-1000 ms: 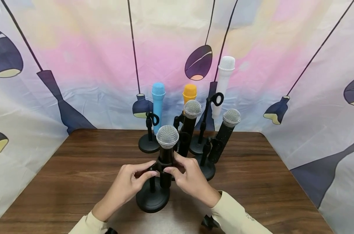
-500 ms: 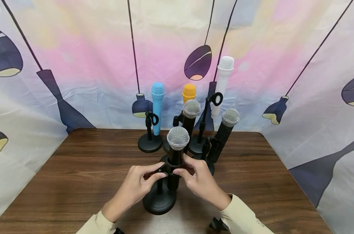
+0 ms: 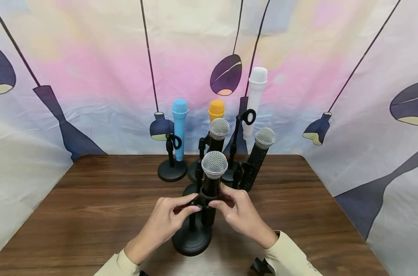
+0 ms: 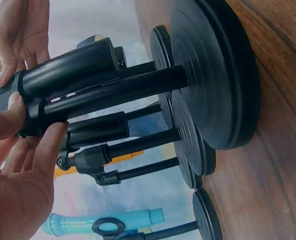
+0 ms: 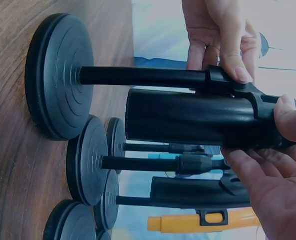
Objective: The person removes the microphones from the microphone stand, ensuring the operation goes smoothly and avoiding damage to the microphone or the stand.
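Note:
A black microphone with a silver mesh head leans in the clip of a black desk stand at the front middle of the table. My left hand pinches the stand's joint below the clip between thumb and fingers. From the other side, my right hand holds the microphone at its clip. The left wrist view shows its round base close to the wood. Its handle runs beside the upright pole in the right wrist view.
Behind stand another silver-headed microphone, a tilted black one, a blue one, an orange one and a white one. An empty clip ring tops one stand. The wooden table meets a patterned cloth backdrop.
Both hands have shifted the stand and its microphone to the right, now overlapping the silver-headed microphone behind. Their grip looks the same. The head view has turned slightly right.

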`<control>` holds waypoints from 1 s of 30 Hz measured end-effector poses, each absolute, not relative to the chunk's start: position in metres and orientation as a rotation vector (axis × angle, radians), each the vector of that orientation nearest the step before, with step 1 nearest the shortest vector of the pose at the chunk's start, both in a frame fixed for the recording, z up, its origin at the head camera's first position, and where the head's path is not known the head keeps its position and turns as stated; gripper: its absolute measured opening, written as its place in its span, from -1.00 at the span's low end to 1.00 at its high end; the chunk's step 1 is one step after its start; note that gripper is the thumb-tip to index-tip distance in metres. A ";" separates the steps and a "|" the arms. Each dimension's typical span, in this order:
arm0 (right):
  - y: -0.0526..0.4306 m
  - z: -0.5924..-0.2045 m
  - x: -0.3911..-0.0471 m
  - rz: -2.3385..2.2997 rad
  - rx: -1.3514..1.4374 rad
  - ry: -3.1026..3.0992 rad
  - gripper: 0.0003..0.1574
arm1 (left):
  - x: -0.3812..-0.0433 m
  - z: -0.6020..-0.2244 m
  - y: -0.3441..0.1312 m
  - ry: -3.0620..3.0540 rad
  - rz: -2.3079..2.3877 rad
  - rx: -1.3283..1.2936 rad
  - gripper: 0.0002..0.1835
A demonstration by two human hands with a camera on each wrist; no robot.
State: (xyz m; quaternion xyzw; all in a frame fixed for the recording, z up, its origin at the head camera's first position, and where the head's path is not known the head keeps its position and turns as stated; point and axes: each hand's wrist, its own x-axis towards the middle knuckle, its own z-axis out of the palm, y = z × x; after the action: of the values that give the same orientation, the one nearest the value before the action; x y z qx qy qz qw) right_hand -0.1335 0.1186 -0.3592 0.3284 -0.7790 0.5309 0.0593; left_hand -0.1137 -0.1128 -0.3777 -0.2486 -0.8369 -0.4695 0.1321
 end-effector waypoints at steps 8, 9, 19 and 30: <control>0.120 -0.359 -0.134 1.630 0.990 -2.345 -0.41 | -0.113 -0.379 -0.113 -2.434 -1.324 -0.717 -0.60; 0.119 -0.359 -0.134 1.634 0.990 -2.344 -0.41 | -0.113 -0.379 -0.113 -2.431 -1.324 -0.717 -0.60; 0.120 -0.355 -0.139 1.830 0.999 -2.346 -0.32 | -0.114 -0.368 -0.111 -2.458 -1.313 -0.764 -0.56; 0.119 -0.347 -0.144 1.727 1.124 -2.255 -0.45 | -0.118 -0.378 -0.105 -2.321 -1.352 -0.820 -0.58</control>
State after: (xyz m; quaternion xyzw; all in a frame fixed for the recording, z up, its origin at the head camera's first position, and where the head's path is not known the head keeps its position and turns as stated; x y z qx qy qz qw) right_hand -0.1439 0.1192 -0.3467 0.3676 -0.7375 0.5649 0.0435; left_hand -0.1175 -0.1048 -0.3778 -0.2880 -0.8150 -0.4747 0.1658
